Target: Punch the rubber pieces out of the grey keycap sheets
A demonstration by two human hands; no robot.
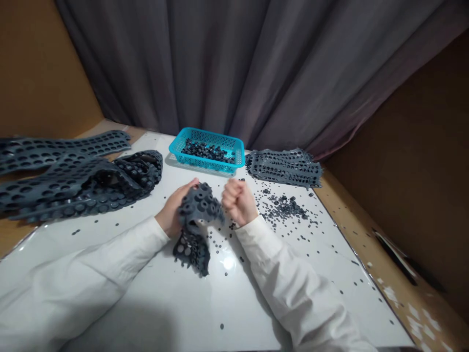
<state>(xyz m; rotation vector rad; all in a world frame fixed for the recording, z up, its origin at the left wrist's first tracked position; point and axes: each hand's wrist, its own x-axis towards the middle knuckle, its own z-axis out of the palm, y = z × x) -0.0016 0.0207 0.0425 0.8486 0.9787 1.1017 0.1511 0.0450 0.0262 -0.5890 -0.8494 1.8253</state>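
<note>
My left hand [175, 208] grips a dark grey rubber sheet [196, 225] full of round holes and moulded rings; the sheet is bunched up and hangs down onto the white table [146, 303]. My right hand [237, 200] is closed in a fist right beside the sheet's upper edge, fingers curled; what it holds, if anything, is hidden. Both arms wear white sleeves. A pile of small dark rubber rings [284, 206] lies just right of my right hand.
A turquoise basket [190, 142] with several rubber rings stands at the back. Right of it lies a punched-out rubber sheet [284, 168]. A stack of large rubber sheets [73, 178] covers the left side. Loose bits dot the table. A grey curtain [238, 63] hangs behind.
</note>
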